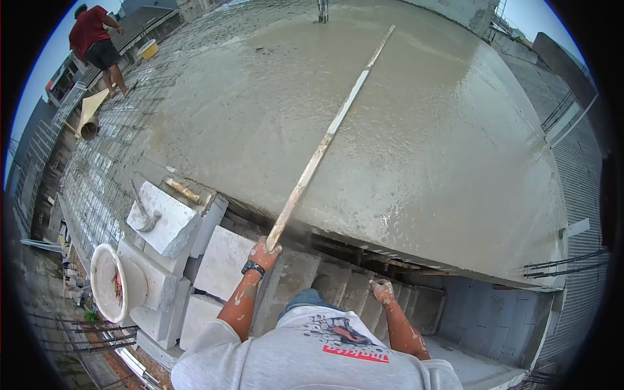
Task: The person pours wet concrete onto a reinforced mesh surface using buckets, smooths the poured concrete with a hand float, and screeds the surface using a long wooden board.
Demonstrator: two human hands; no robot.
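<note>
"Where is the board?"

"The long, narrow board (332, 132) runs from my left hand (265, 253) out across the wet concrete (416, 149), its far end well away from me. It seems to lie on the grey face, though I can't tell whether it touches all along."

"How would you work it well?"

"I take this for levelling, so I'd hold the underside flat and the pressure light and even. Gripped at one end only, a board this long could easily dip or twist. A slow sideways sweep with a slight sawing motion should do better than a hard pull, and a second hand on the near end would probably steady it. I'd mind my footing too: the steps (289, 279) lie below the near edge."

"And your fingers?"

"On the left, they're wrapped round the board's near end, beside the white blocks (224, 263). My right hand (382, 290) is off the board, low over the steps, fingers curled toward the palm. I see nothing in it, but how tightly those fingers are closed I can't tell."
</note>
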